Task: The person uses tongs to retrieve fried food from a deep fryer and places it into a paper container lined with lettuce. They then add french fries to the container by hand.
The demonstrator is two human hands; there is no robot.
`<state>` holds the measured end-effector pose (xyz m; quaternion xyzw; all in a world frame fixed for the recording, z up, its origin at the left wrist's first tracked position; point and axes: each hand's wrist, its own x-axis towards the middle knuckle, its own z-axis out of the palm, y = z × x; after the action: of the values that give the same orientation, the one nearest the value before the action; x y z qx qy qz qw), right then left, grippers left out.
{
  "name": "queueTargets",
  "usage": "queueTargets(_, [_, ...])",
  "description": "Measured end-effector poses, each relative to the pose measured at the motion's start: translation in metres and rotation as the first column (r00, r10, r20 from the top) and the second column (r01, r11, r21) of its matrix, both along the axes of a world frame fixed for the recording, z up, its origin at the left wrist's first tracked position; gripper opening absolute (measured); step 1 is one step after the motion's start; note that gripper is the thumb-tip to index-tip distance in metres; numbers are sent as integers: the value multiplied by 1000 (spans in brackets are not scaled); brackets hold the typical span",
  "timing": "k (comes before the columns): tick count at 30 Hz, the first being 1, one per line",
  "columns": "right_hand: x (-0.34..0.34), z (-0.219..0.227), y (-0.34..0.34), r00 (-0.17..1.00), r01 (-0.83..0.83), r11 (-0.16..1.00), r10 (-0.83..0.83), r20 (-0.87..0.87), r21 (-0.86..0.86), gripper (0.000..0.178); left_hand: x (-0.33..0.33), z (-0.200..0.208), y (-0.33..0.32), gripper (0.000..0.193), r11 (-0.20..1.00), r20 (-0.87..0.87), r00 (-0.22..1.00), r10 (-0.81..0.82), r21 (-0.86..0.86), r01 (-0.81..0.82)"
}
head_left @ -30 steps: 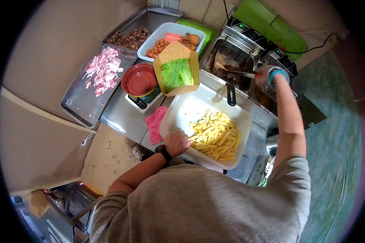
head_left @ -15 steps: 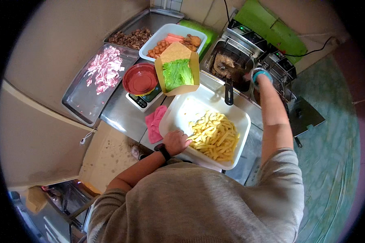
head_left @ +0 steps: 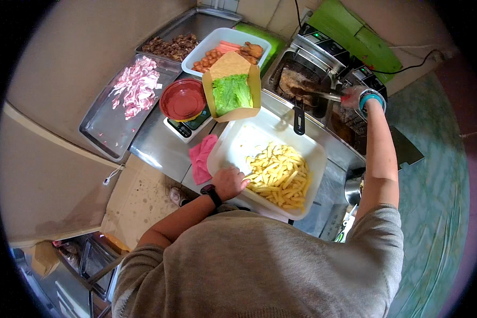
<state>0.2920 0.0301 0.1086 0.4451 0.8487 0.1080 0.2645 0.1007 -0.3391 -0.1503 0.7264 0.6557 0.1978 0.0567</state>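
My left hand [head_left: 229, 183], with a black watch on its wrist, is closed over the near-left rim of a white tub [head_left: 315, 199]. Pale yellow fries [head_left: 281, 175] lie heaped in that tub. Over at the right, my right hand [head_left: 361, 98], in a clear glove with a teal band at the cuff, grips metal tongs [head_left: 327, 95]. The tongs point left over the deep fryer [head_left: 289, 61]. In its basket lies a brown fried piece [head_left: 292, 82], and the basket's black handle [head_left: 299, 121] juts toward the tub.
A kraft box with lettuce [head_left: 232, 95] stands behind the tub. Left of it, red bowls [head_left: 183, 100] sit on a scale [head_left: 181, 131]. A pink cloth [head_left: 201, 158], a tray of raw sliced meat [head_left: 108, 130] and a bin of sausages [head_left: 209, 59] are nearby.
My right hand has moved right, and the tongs now show clearly, reaching left over the fryer. My left hand stays at the tub's rim.
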Motion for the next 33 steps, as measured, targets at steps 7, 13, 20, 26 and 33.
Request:
queueTargets(7, [-3,-44,-13,990,82,995,-75,-116,60,43,-2,3,-3,27,999,-12,1000,-8,36,8])
queueTargets(13, [18,-47,15,954,216,973,-191,-231,86,40,-8,14,3,18,963,386,922,16,241,-117])
queueTargets(20, [-13,-93,5,950,255,966,-260,-174,-51,44,-84,6,54,41,639,882,444,158,252,-727])
queueTargets(26, [5,-78,30,976,158,977,-177,-128,-143,39,-117,1,101,34,879,999,-25,32,-40,-475])
queueTargets(33, [9,-7,1,979,156,953,-185,-90,-262,32,-118,21,111,28,881,927,-147,345,-374,-289])
